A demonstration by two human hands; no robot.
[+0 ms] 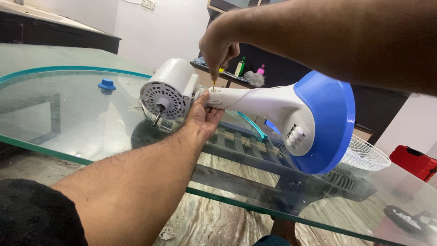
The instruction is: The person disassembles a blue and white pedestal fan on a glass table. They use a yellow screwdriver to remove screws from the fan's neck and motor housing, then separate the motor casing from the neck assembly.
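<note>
A white table fan body (236, 102) lies on its side on the glass table (68, 118), near the middle of the top. Its round motor housing (169, 89) points toward the table's left end, the bare shaft (157, 116) sticking out of the vented face. The blue base (330, 120) stands on edge toward the right end, with a white button panel (297, 134) on the stand.

The left hand (200, 119) reaches in from below and cups the neck of the stand just beside the motor housing, fingers wrapped up against it. The right hand (218, 48) comes down from above, closed around a small screwdriver (213, 85), whose tip rests on the top of the neck.

A blue cap (107, 84) sits apart toward the far left edge. A white wire grille (366, 155) lies beyond the blue base, by the right edge.
</note>
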